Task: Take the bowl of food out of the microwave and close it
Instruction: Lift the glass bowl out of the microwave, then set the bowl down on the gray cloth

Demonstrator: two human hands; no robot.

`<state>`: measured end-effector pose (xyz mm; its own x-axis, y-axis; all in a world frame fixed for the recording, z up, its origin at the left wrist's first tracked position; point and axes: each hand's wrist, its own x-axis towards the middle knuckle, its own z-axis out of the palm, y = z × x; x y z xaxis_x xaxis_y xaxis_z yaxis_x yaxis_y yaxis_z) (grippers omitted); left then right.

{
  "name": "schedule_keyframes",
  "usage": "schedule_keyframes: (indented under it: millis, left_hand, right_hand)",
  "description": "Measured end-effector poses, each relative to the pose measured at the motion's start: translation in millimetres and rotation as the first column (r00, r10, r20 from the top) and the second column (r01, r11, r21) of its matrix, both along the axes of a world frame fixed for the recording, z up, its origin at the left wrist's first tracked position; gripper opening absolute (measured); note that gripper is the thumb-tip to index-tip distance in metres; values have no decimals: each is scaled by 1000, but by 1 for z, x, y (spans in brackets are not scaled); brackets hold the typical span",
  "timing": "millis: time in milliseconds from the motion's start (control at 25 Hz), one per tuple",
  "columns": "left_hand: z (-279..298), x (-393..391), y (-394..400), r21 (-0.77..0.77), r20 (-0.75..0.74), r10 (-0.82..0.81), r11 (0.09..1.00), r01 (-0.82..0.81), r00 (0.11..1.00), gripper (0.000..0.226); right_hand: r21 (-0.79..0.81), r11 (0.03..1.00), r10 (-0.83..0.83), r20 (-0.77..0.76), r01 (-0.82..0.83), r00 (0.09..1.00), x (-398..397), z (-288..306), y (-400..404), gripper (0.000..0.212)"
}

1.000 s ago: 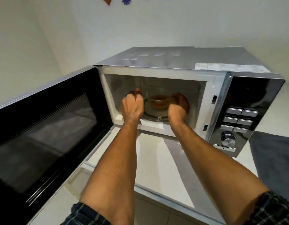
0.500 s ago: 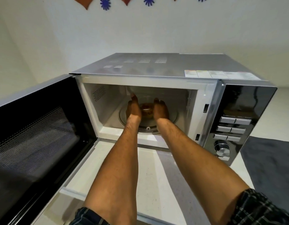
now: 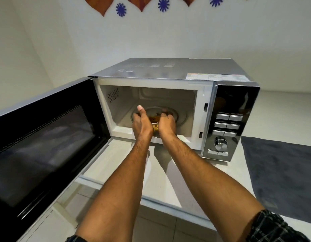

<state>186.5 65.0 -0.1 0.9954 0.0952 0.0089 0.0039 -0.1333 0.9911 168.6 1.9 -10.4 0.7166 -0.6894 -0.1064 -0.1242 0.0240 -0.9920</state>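
- Head view: one microwave (image 3: 168, 70) is seen on a pale, smooth counter (image 3: 105, 165), with a brushed metal top and a white, matte cavity.
- Its door (image 3: 42, 137) is swung wide open to the left; the door is black and glossy, with a fine perforated mesh behind the window.
- One clear glass bowl (image 3: 155, 125) is held at the front edge of the cavity, just above the sill; yellow-orange pieces of food are seen through its wall.
- The left hand (image 3: 142, 125) is wrapped around the left side of the bowl, with the thumb raised over the rim.
- The right hand (image 3: 167, 124) is closed on the right side of the bowl, with the fingers curled over the rim.
- A round glass turntable (image 3: 179, 116) is seen behind the hands, on the cavity floor.
- On the right, a glossy black control panel (image 3: 228, 123) is placed, with four rows of rectangular silver buttons and one round metal knob (image 3: 220, 142).
- One dark grey cloth (image 3: 280, 175), soft and matte, is laid on the counter to the right of the microwave.
- On the far white wall, three blue flower shapes (image 3: 121, 9) and some brown leaf shapes (image 3: 98, 4) are fixed.
- Checked sleeves (image 3: 273, 227) are seen at the near edge.
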Motion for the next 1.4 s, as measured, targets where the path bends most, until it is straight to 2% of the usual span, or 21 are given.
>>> schedule_keyframes:
  millis: [120,320,520,640,720,920,1120,1400]
  left_hand:
    - [-2,-32,12,8,32,56,998,-56,998,66]
    - [-7,-81,17,6,64,73,997,-73,995,67]
    - [-18,-129,9,5,42,71,997,-71,997,62]
    - [-28,-162,2,-1,20,11,1000,-11,1000,61]
    - [-38,-185,-5,-13,-17,-30,999,30,999,61]
    - [-57,-242,-42,7,-44,-117,993,117,992,49]
    - [-54,-279,-101,-48,-8,-281,959,280,960,54]
    - [-48,-305,-181,39,50,-513,858,512,857,58]
  right_hand:
    - [-153,988,5,38,1,999,-33,0,15,50]
    - [-312,939,-115,107,143,988,-83,-11,20,53]
    - [-523,811,-195,179,261,964,-136,-26,-1,64]
    - [-574,768,-186,223,283,957,-174,-39,-15,60]
    - [-613,709,-192,307,349,932,-201,-49,-25,57]
    - [-637,631,-239,384,443,892,-262,-65,-65,59]
    - [-621,581,-345,397,526,850,-310,-60,-123,60]
    - [-583,567,-528,285,582,800,-349,-54,-201,59]
